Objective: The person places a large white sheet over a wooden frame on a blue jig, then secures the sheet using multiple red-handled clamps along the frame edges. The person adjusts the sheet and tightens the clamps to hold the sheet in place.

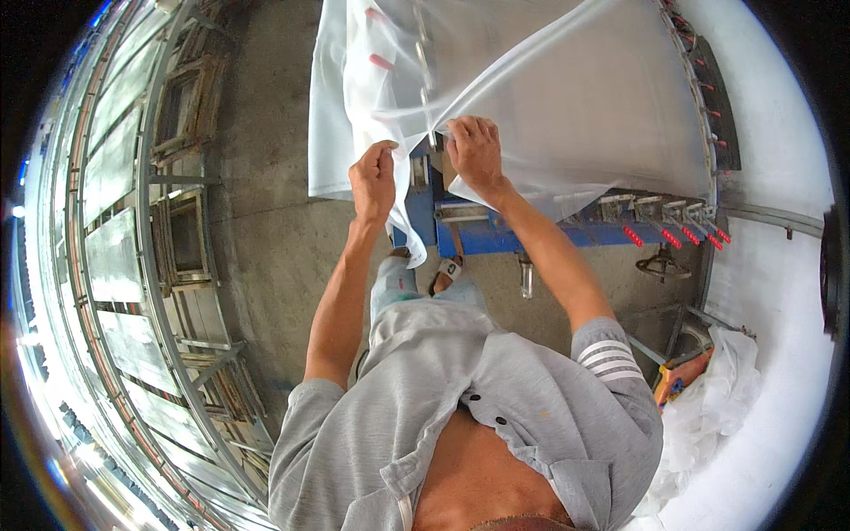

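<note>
L hand (374,181) is pinching translucent white sheet's (602,106) loose edge strip, fingers narrow; R hand (476,155) is gripping same sheet nearby, fingers curled. Sheet's lying across blue-framed bench (602,234), overhanging L side; red-grip clamps (671,237) are lining nr edge, R end.

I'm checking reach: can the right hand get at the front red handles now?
Probably yes, if the right hand lets go of the sheet: the red handles stick out uncovered.

Left fingers (382,150), right fingers (469,131) grip translucent sheet (602,106).
</note>
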Available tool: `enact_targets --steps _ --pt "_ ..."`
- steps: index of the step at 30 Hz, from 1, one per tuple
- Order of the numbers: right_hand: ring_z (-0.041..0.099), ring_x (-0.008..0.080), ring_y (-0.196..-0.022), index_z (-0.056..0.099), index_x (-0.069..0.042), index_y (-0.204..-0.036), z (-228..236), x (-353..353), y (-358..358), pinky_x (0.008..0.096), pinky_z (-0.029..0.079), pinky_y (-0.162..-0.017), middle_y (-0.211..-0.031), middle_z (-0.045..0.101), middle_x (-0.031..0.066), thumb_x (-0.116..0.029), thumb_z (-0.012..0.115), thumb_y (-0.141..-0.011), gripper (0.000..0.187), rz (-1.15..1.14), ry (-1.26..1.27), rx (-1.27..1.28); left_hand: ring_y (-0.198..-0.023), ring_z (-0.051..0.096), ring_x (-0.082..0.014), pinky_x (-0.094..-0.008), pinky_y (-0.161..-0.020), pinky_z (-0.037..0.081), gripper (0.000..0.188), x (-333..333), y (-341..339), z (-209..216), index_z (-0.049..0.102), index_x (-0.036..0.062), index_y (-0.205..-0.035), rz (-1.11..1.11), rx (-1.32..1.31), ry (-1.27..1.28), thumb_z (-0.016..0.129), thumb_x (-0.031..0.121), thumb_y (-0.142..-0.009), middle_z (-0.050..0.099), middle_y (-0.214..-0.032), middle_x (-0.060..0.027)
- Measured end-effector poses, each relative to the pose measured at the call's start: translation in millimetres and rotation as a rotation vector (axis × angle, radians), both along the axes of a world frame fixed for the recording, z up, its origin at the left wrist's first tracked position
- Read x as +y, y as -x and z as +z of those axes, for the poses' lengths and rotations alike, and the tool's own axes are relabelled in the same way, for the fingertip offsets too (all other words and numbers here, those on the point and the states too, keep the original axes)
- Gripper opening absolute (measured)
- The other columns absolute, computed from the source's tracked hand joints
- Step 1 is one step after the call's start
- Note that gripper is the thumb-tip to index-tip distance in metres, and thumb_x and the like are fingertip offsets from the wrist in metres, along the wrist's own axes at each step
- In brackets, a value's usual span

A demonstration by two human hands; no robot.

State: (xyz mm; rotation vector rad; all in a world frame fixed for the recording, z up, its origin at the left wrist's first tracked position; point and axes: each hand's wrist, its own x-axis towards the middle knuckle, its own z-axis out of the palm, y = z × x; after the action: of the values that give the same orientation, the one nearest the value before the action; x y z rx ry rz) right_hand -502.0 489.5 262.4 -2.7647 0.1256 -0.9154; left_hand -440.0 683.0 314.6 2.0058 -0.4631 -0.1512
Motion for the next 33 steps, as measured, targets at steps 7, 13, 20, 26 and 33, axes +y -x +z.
enact_targets --steps 7,13,20,26,33 --pt "0.062 0.0253 -0.077 0.068 -0.005 -0.087 47 -52 -59 0.0370 0.048 -0.071 -0.079 0.063 0.0109 -0.022 0.067 -0.079 0.019 0.553 -0.323 0.502 -0.053 0.051 -0.0068 -0.0261 -0.049 0.041 0.009 -2 -48 -14 0.072 0.0021 -0.083 0.029 0.007 0.098 0.070 0.008 -0.077 0.065 -0.062 -0.0078" --pt "0.062 0.0252 -0.076 0.069 -0.004 -0.088 57 -54 -78 0.0333 0.050 -0.072 -0.082 0.063 0.0114 -0.015 0.068 -0.076 0.016 0.572 -0.203 0.593 -0.049 0.051 -0.0120 -0.0277 -0.048 0.041 0.010 2 -47 -14 0.071 0.0025 -0.081 -0.023 0.003 -0.076 0.072 0.007 -0.072 0.063 -0.063 -0.0089" --pt "0.059 0.0320 -0.083 0.061 -0.001 -0.094 10 59 133 0.0384 0.048 -0.069 -0.092 0.060 0.0144 -0.018 0.068 -0.078 0.025 0.436 -0.965 0.893 -0.076 0.054 -0.0191 -0.0351 -0.073 0.041 0.024 34 78 -52 0.072 0.0098 -0.086 -0.118 -0.336 -0.211 0.069 -0.001 -0.065 0.050 -0.070 -0.0020" --pt "0.059 0.0335 -0.087 0.058 -0.003 -0.092 -130 106 175 0.0407 0.048 -0.070 -0.092 0.060 0.0150 -0.023 0.068 -0.080 0.025 -0.247 -0.650 0.717 -0.092 0.052 -0.0219 -0.0391 -0.083 0.038 0.025 36 105 -65 0.073 0.0124 -0.087 -0.060 -0.452 -0.301 0.071 0.001 -0.065 0.056 -0.086 -0.0023" --pt "0.062 0.0292 -0.075 0.058 -0.008 -0.089 -180 57 189 0.0414 0.048 -0.067 -0.077 0.064 0.0092 -0.012 0.058 -0.080 0.010 -0.492 -0.758 0.460 -0.103 0.050 -0.0281 -0.0406 -0.087 0.040 0.019 -14 88 -85 0.070 0.0107 -0.090 -0.135 -0.568 -0.076 0.069 0.001 -0.074 0.058 -0.098 -0.0061"
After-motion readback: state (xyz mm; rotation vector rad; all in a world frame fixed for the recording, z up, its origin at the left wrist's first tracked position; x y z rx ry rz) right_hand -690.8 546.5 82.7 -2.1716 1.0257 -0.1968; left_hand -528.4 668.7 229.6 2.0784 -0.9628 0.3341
